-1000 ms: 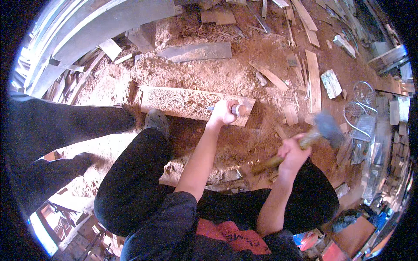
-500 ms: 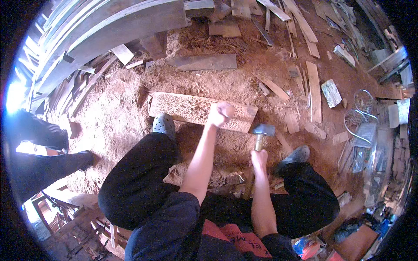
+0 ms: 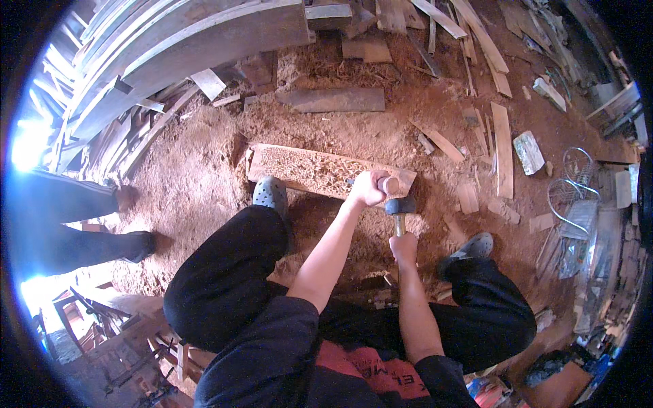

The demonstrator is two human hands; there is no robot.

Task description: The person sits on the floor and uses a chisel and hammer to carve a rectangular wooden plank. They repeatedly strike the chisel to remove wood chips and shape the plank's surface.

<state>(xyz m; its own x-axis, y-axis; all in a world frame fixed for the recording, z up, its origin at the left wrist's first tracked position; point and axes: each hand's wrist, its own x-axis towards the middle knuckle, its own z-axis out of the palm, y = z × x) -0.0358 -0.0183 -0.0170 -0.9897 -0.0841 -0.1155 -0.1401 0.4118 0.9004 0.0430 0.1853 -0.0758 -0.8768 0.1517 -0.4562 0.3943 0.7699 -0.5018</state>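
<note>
A long plank [image 3: 401,178] lies on the ground in front of me, its top covered in rough gouged marks and chips. My left hand [image 3: 368,189] is closed round a chisel [image 3: 390,185]. The round wooden butt of its handle sticks out on the right, and a bit of its metal blade shows left of the fingers, at the plank's surface. In my right hand [image 3: 404,249] is a hammer [image 3: 400,206], gripped by its wooden handle. Its dark head is right by the chisel's butt; whether they touch I cannot tell.
My clog-shod feet [image 3: 271,193] flank the work. Behind the plank lies a flat board [image 3: 333,100], and stacked timber [image 3: 218,41] fills the back left. Another person's legs [image 3: 102,245] stand at left. Right are scrap boards [image 3: 502,149], a pale block [image 3: 528,153] and a wire basket [image 3: 573,197].
The hammer has moved left, its head coming up beside the chisel's butt. My left hand has shifted a little to the right and turned. The whole view has slid slightly.
</note>
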